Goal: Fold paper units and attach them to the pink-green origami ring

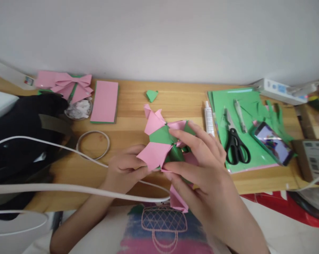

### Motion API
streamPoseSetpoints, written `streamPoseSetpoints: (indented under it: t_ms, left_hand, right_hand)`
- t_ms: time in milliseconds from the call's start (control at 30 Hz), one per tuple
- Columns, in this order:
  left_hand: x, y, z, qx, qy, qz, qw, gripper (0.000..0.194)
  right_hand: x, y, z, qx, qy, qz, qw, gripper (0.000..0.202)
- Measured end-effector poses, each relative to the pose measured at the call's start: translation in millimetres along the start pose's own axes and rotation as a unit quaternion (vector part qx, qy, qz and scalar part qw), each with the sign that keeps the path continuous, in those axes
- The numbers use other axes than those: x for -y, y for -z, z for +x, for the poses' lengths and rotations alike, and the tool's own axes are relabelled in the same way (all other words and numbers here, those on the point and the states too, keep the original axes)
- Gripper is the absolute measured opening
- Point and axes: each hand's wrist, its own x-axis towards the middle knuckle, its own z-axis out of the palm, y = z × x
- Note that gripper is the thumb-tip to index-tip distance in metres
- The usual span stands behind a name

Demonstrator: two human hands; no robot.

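Observation:
A folded paper piece (pixel 161 134) in pink and green, with several pointed flaps, is held up over the table's front part. My left hand (pixel 127 167) is closed on its lower left pink flap, thumb and fingers pinching the edge. From the right, my right hand (pixel 201 162) grips the same piece, its thumb and index finger pinched near the lower edge and the other fingers over the top right flaps. Part of the piece is hidden beneath my right hand. Behind it, a small green folded paper (pixel 151 95) lies on the wooden table (pixel 133 106).
Pink paper stack (pixel 104 101), pink paper bow (pixel 73 84) and bowl of scraps (pixel 79 108) are at left, near a black bag (pixel 24 130) and white cables. At right lie a glue tube (pixel 208 118), scissors (pixel 235 141), green sheets (pixel 220 102) and a phone (pixel 273 143).

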Motion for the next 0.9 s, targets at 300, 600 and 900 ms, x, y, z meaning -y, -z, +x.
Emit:
streamPoseSetpoints:
  t_ms: [300, 600, 900]
  left_hand:
    - [1, 9.0, 3, 0.07, -0.018, -0.065, 0.995, 0.009]
    - [-3, 6.8, -6, -0.011, -0.062, -0.018, 0.998, 0.005]
    - [-1, -1.2, -9, -0.042, -0.014, 0.007, 0.999, 0.009]
  right_hand:
    - [-5, 4, 0, 0.048, 0.058, 0.011, 0.997, 0.024]
    - [0, -6, -1, 0.002, 0.05, -0.024, 0.998, 0.015]
    - [-1, -6, 5, 0.021, 0.06, -0.043, 0.997, 0.015]
